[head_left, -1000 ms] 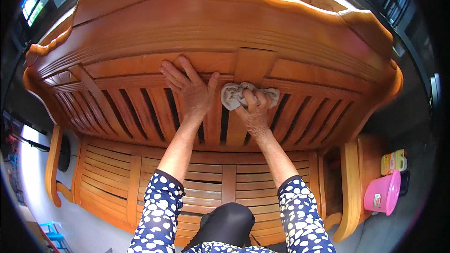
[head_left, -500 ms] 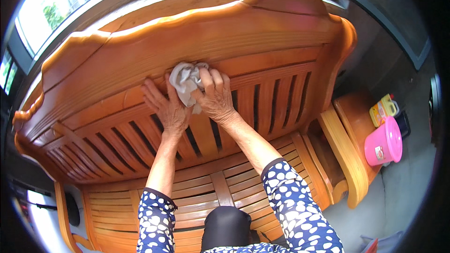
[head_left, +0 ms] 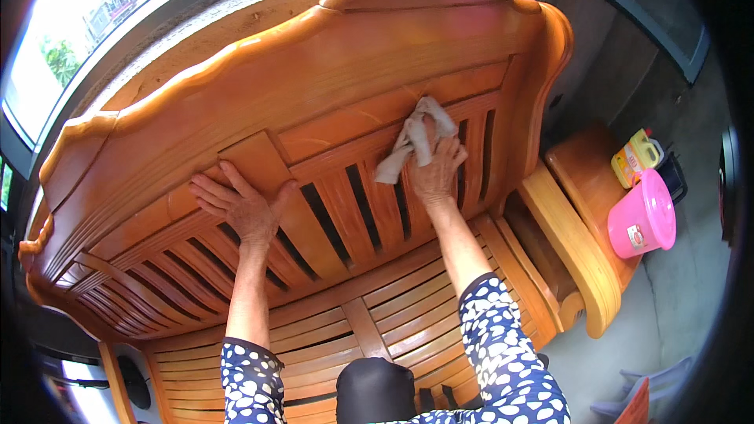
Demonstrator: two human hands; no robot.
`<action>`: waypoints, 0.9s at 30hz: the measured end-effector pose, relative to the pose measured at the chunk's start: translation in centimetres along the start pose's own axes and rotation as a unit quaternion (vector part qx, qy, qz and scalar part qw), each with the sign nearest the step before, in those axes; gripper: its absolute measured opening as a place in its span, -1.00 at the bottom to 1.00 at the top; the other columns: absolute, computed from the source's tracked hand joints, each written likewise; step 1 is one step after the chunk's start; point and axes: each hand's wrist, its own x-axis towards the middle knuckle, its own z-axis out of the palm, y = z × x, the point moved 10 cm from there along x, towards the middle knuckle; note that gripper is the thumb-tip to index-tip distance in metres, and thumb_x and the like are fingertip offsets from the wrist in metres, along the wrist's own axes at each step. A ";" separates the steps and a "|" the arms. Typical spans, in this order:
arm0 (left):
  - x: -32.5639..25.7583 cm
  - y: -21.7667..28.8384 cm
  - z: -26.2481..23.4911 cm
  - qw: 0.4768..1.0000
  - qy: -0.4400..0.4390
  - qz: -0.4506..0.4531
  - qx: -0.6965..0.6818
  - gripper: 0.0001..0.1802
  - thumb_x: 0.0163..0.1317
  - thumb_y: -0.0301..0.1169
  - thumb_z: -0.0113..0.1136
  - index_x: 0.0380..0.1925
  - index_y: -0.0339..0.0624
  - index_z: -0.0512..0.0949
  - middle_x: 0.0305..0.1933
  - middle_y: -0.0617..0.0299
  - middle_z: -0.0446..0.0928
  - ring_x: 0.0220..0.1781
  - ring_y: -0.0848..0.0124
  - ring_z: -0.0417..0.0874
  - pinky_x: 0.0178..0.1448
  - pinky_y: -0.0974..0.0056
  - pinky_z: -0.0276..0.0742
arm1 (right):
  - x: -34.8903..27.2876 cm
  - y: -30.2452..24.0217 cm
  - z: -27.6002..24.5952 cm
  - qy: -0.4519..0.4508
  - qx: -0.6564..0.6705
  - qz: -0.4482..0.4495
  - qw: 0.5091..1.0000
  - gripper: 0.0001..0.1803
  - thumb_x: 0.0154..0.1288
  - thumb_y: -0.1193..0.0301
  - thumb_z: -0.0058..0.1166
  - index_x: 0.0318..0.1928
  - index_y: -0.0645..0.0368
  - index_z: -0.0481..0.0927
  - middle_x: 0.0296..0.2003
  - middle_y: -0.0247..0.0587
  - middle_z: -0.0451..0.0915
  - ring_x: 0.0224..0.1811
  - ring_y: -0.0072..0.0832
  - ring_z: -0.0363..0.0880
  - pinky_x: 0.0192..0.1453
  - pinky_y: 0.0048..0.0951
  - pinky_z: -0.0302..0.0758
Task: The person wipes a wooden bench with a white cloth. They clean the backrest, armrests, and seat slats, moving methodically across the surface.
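Observation:
A glossy orange-brown wooden bench with a slatted backrest (head_left: 314, 86) fills the view. My right hand (head_left: 436, 173) presses a crumpled grey-white cloth (head_left: 412, 141) against the slats on the right side of the backrest. My left hand (head_left: 239, 206) lies flat with fingers spread on the slats left of centre, holding nothing. Both forearms come up from the lower edge in dark blue sleeves with white dots. The slatted seat (head_left: 377, 322) lies below my hands.
A small wooden side table (head_left: 585, 165) stands right of the bench's armrest (head_left: 569, 251), with a pink plastic bucket (head_left: 644, 216) and a yellow bottle (head_left: 636, 157) on it. A window (head_left: 86, 23) shows at upper left. Grey floor lies at lower right.
My right hand has carried the cloth rightward along the backrest, away from my left hand, which now rests apart on the left slats. The view has swung toward the bench's right end.

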 end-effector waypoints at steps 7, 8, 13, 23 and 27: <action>0.3 0.3 0.2 1.000 -0.006 -0.004 0.017 0.46 -0.18 0.46 0.18 0.40 -0.28 -0.38 0.35 -0.60 -0.61 0.40 -0.45 -0.61 0.30 -0.46 -0.55 | 0.1 11.7 2.2 0.038 0.426 0.351 0.833 -0.27 0.24 0.23 0.07 0.32 0.24 0.10 0.18 0.18 0.16 0.16 0.02 0.18 0.16 0.13 0.17; 0.4 0.3 0.0 1.000 0.009 0.007 0.020 0.46 -0.18 0.46 0.18 0.40 -0.28 -0.39 0.35 -0.60 -0.60 0.40 -0.45 -0.61 0.30 -0.45 -0.55 | 0.4 10.9 2.5 0.069 0.515 0.369 0.770 -0.24 0.22 0.24 0.08 0.33 0.25 0.07 0.21 0.22 0.11 0.21 0.05 0.14 0.18 0.16 0.17; 0.4 0.5 0.6 1.000 -0.009 0.003 0.020 0.45 -0.15 0.45 0.18 0.40 -0.28 -0.39 0.36 -0.58 -0.61 0.41 -0.43 -0.62 0.32 -0.44 -0.55 | 1.5 -5.3 -4.1 0.168 0.188 0.171 0.952 -0.38 0.05 0.64 -0.03 0.21 0.28 0.23 0.11 0.23 0.09 0.17 0.07 0.11 0.22 -0.10 0.14; 0.4 1.0 -0.5 0.998 -0.040 -0.050 -0.024 0.49 -0.21 0.37 0.31 0.40 -0.24 -0.43 0.37 -0.53 -0.63 0.44 -0.34 -0.64 0.36 -0.37 -0.53 | 2.9 0.5 -0.5 0.060 0.353 0.177 0.917 -0.26 -0.16 0.86 -0.22 0.13 0.10 0.31 -0.09 0.02 0.13 -0.05 -0.10 0.21 0.06 -0.12 0.26; 0.3 0.5 -0.2 0.999 -0.010 -0.034 -0.007 0.55 -0.28 0.39 0.33 0.40 -0.23 -0.46 0.37 -0.54 -0.64 0.43 -0.37 -0.64 0.35 -0.40 -0.51 | 3.5 1.5 -1.0 0.087 0.338 0.145 0.926 -0.26 -0.05 0.86 -0.12 0.20 0.07 0.24 -0.01 0.05 0.13 0.09 -0.03 0.21 0.16 -0.16 0.29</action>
